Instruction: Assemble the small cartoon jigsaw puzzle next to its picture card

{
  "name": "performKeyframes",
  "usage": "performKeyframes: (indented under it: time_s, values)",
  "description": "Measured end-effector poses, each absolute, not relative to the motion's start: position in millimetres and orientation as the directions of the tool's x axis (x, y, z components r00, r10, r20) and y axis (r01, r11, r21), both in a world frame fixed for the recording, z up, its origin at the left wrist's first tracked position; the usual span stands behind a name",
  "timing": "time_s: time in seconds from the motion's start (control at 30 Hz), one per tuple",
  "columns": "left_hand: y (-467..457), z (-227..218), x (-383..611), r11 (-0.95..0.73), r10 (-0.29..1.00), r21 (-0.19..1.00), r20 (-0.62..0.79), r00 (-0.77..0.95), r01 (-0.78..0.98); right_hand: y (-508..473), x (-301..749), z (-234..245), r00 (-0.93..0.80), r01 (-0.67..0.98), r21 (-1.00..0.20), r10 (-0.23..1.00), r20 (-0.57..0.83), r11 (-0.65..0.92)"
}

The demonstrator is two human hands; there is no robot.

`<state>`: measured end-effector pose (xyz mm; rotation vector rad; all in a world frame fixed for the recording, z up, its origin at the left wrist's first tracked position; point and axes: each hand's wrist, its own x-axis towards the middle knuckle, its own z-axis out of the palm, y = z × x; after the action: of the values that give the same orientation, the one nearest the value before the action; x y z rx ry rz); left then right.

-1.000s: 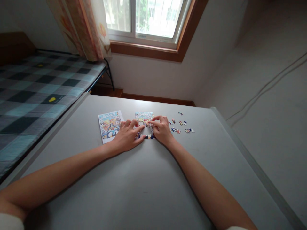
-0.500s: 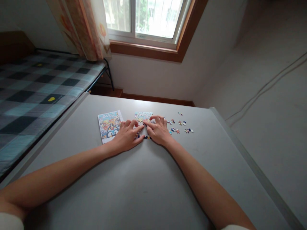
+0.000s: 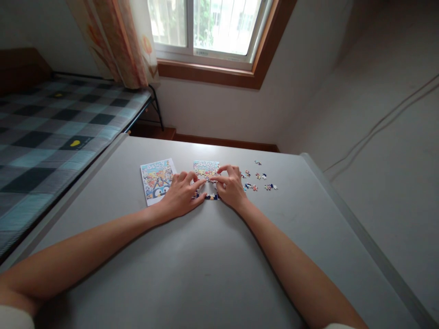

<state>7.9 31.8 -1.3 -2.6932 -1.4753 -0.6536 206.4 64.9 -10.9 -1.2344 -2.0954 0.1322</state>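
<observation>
A partly built colourful jigsaw puzzle (image 3: pixel 206 168) lies on the grey table (image 3: pixel 206 256) ahead of me. My left hand (image 3: pixel 181 194) rests flat on the puzzle's left side, fingers spread and pressing down. My right hand (image 3: pixel 231 186) sits on the puzzle's right side with its fingers curled, thumb and forefinger pinched at a spot in the middle of the puzzle; what they pinch is too small to make out. The puzzle's lower part is hidden under both hands.
A printed reference picture (image 3: pixel 157 179) lies left of the puzzle. Several loose pieces (image 3: pixel 258 182) are scattered to the right. A bed with a checked cover (image 3: pixel 51 132) runs along the table's left edge. A window (image 3: pixel 206 27) and curtain (image 3: pixel 116 41) are behind.
My right hand slid left over the puzzle, then came back a little to the right and curled its fingers into a pinch. My left hand has stayed in place.
</observation>
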Motion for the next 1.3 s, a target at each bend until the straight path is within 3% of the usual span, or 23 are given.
performKeyframes:
  time_s: [0.37,0.6,0.83,1.0,1.13,1.3]
  values:
    - [31.6,2.4,11.0,-0.563,0.812,0.208,0.318,0.489,0.800,67.0,203.7,-13.6,-0.324,0.751,-0.413,0.832,0.450,0.515]
    - [30.3,1.9,12.3,-0.578,0.799,0.196,0.330,0.502,0.792,67.2,205.4,-9.2,-0.257,0.697,-0.489,0.819,0.513,0.525]
    - [33.1,2.0,11.0,-0.612,0.785,0.233,0.292,0.546,0.756,64.9,204.2,-8.3,-0.417,0.651,-0.464,0.793,0.444,0.601]
    - [33.2,3.8,11.2,-0.614,0.785,0.244,0.288,0.549,0.751,63.9,202.6,-10.0,-0.438,0.684,-0.430,0.804,0.403,0.589]
    - [33.1,3.3,11.2,-0.617,0.782,0.253,0.303,0.545,0.745,64.8,203.0,-10.6,-0.408,0.664,-0.449,0.793,0.452,0.598]
    - [33.7,-0.4,10.2,-0.614,0.774,0.205,0.344,0.531,0.762,68.7,205.8,-10.2,-0.250,0.666,-0.490,0.787,0.563,0.562]
